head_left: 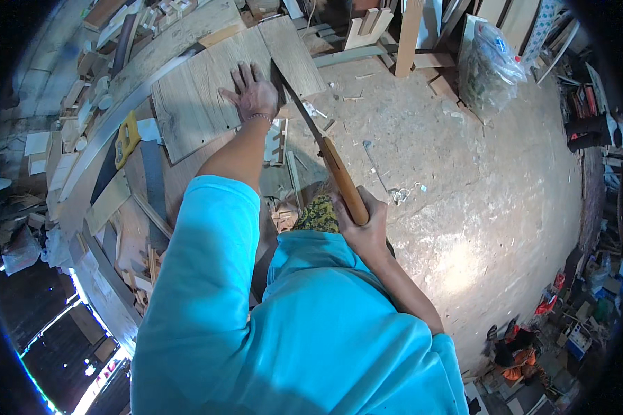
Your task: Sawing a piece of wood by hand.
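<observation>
My left hand lies flat with spread fingers on a pale wood-grain board, pressing near its right part. My right hand is wrapped round the wooden handle of a handsaw. From the handle, the narrow dark blade runs up and away to a cut line in the board, just right of my left hand. Right of that line is a narrower section of board; whether the two parts still join at the far end I cannot tell.
Left of the board lies a second handsaw with a yellow handle among wood strips. A clear plastic bag of shavings stands at the far right, near leaning planks. An upright post rises beyond the board. Scraps dot the concrete floor.
</observation>
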`<state>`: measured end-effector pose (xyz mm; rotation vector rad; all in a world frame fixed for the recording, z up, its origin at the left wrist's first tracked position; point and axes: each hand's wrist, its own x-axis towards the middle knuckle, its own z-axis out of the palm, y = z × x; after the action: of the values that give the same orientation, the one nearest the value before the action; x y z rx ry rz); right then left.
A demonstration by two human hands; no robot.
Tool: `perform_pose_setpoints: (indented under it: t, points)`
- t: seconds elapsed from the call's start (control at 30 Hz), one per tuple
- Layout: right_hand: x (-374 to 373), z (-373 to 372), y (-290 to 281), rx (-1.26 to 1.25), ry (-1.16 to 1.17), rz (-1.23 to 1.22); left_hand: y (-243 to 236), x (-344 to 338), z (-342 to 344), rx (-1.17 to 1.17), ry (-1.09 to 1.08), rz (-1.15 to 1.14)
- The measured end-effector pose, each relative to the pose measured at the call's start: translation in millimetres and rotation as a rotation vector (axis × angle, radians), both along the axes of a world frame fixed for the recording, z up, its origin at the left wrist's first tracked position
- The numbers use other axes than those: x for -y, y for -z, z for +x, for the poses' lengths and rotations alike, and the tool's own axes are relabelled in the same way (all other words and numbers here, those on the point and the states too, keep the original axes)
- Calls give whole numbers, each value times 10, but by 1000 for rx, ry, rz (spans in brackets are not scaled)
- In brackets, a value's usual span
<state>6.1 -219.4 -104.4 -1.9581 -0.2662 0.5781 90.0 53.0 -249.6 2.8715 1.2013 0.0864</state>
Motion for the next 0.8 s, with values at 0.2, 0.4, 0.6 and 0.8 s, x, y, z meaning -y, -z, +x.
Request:
perform_pose_setpoints:
  t: [0.2, 0.4, 0.6, 0.8]
  points:
    - [-704, 536, 410, 251, 4, 63, 156, -38, -8, 20, 16, 42]
    - [-626, 436, 341, 282, -3, 137, 49, -85, 15, 55, 10, -32]
    - [117, -47, 70, -15, -8, 3, -25, 6, 13, -18, -25, -44]
    - [-483, 339, 369, 12, 4, 52, 96, -29, -2, 4, -14, -38]
